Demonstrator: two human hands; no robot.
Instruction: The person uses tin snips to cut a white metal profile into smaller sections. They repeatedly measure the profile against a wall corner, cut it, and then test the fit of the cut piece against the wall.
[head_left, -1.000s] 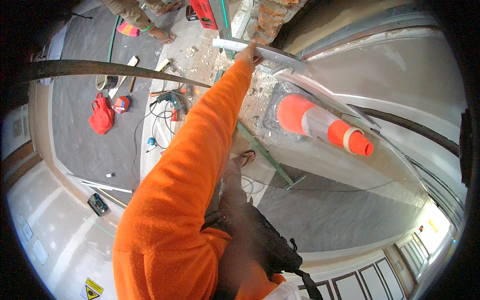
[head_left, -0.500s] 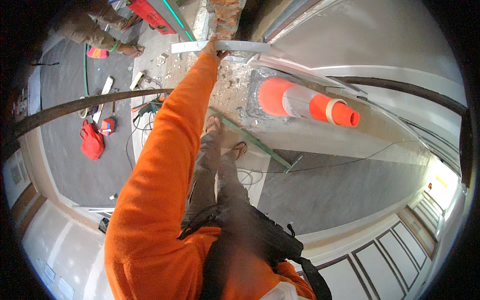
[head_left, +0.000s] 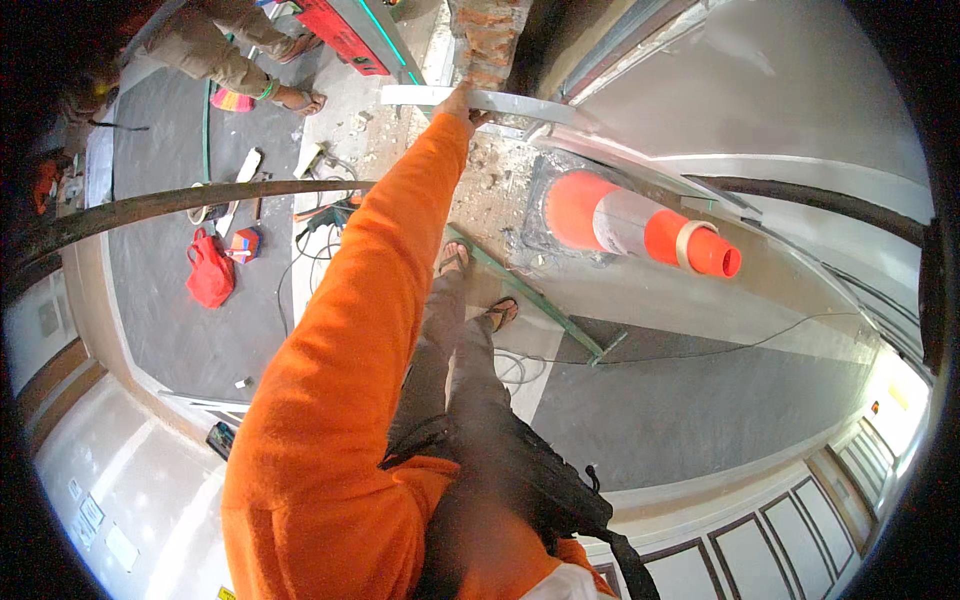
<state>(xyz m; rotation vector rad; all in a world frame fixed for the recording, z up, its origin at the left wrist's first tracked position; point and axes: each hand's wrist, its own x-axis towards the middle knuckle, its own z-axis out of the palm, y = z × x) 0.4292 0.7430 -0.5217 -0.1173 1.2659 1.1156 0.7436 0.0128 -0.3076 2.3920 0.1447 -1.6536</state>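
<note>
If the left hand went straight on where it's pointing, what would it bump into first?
Probably the rough, broken brick edge, just beyond the pale strip that the left hand is gripping. I can't tell from this view how deep the gap is.

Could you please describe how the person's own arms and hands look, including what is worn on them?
The left sleeve is long and orange, in soft-looking cloth with creases, and reaches about to the wrist; no marking is visible on it. The left hand wears no glove. Only a bit of the orange right sleeve shows; the right hand is out of view.
</note>
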